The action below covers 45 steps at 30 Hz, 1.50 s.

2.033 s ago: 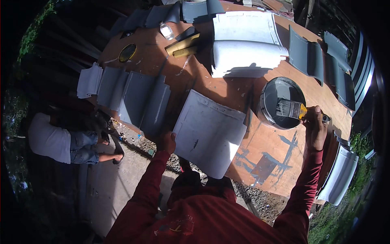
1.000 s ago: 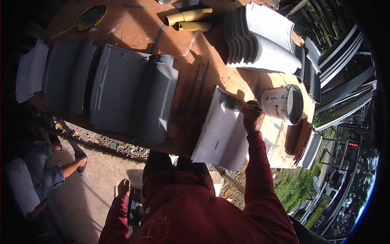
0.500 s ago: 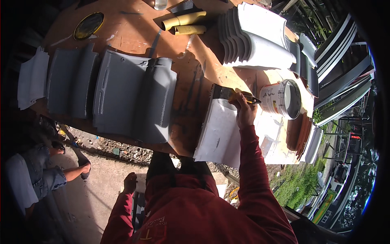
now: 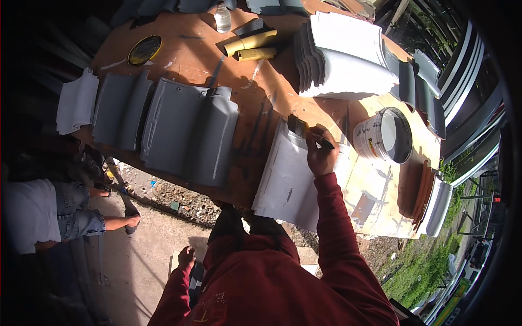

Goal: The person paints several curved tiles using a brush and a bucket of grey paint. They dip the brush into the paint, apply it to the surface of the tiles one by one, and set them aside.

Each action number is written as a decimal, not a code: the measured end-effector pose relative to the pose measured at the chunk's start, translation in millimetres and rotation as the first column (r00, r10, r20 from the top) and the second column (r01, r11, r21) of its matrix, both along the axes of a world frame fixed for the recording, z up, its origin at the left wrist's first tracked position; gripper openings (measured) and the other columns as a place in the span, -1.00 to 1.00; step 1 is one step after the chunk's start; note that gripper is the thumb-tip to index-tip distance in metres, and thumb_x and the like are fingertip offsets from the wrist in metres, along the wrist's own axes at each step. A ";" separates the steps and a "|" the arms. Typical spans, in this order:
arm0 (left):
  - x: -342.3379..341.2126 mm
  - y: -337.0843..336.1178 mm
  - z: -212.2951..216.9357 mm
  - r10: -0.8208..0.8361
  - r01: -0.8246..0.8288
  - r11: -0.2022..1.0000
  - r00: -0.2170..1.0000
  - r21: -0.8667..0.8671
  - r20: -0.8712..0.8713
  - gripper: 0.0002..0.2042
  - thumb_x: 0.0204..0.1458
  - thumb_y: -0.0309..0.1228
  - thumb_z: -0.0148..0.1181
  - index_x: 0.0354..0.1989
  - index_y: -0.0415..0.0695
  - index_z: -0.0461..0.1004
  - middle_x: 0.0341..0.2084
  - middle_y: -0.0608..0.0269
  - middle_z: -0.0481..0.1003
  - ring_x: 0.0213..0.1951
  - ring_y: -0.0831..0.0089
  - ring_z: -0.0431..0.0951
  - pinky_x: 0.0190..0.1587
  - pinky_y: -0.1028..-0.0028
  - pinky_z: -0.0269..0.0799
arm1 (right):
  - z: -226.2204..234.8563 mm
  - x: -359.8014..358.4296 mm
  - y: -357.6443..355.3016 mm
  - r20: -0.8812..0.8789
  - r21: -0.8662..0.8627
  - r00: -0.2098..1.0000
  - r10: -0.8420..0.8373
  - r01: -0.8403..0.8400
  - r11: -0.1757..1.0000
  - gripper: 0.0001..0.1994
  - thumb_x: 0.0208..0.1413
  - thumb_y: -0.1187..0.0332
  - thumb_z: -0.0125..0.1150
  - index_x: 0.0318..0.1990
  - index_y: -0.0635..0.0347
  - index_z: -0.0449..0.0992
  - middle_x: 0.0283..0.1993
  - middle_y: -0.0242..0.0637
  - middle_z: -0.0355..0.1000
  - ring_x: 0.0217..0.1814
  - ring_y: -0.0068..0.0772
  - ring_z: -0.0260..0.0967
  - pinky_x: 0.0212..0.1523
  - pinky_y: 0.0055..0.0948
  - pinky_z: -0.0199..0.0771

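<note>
My right hand (image 4: pixel 322 151) is closed round the handle of a paintbrush (image 4: pixel 297 126). Its dark bristles rest at the far edge of a white roof tile (image 4: pixel 288 182), where a grey wet-looking strip shows. That tile lies at the table's near edge, in front of me. Right of the hand stands a white paint bucket (image 4: pixel 372 136) with grey smears and grey paint inside. My left hand (image 4: pixel 186 257) hangs low beside my body, fingers curled in, with nothing visible in it.
Grey roof tiles (image 4: pixel 187 130) and a white one (image 4: pixel 78 103) line the table's left. Farther back are a tile stack (image 4: pixel 348 60), yellow curved pieces (image 4: pixel 251 42), a clear bottle (image 4: pixel 222 17) and a round lid (image 4: pixel 144 50). Reddish-brown tiles (image 4: pixel 422 195) stand right. Another person (image 4: pixel 65 212) sits at left.
The whole view has shifted, so the table's left side sits farther right and lower. The brush has turned, its handle now slanting toward me. My left hand stays low at my side.
</note>
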<state>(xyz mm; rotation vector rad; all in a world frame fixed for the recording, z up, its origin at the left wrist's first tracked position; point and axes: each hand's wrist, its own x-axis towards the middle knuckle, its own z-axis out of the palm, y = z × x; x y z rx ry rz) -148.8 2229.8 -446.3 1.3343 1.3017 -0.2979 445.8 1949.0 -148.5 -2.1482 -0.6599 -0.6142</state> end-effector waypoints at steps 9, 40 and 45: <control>-1.8 -99.5 16.9 0.022 -0.035 0.991 0.994 0.129 0.105 -0.69 0.18 -0.41 0.19 0.09 -0.18 0.52 -0.13 0.12 0.61 -0.23 0.38 0.63 -0.28 0.37 0.65 | -12.9 10.5 -19.2 -0.036 0.056 0.959 0.281 -0.279 0.959 -0.88 0.03 0.56 0.36 -0.26 0.25 0.57 -0.23 -0.11 0.58 -0.21 -0.01 0.57 -0.20 -0.23 0.57; -54.6 -186.6 58.2 0.283 -0.292 0.947 0.955 0.135 0.085 -0.59 0.11 -0.35 0.23 0.11 -0.31 0.48 -0.29 0.11 0.59 -0.31 0.42 0.60 -0.27 0.42 0.60 | -28.8 -99.3 -57.2 -0.295 0.124 0.618 0.729 -0.732 0.670 -0.77 -0.03 0.55 0.41 -0.18 0.24 0.56 -0.21 -0.15 0.55 -0.17 -0.04 0.54 -0.20 -0.20 0.59; -90.7 -210.3 35.3 0.068 -0.064 0.973 0.998 0.221 -0.013 -0.62 0.15 -0.28 0.18 0.07 -0.26 0.51 -0.30 0.09 0.62 -0.33 0.39 0.63 -0.30 0.43 0.57 | -21.9 -93.5 -49.8 -0.478 0.185 0.435 0.764 -0.800 0.571 -0.78 0.00 0.50 0.43 -0.17 0.25 0.58 -0.16 -0.13 0.56 -0.18 -0.05 0.57 -0.17 -0.23 0.61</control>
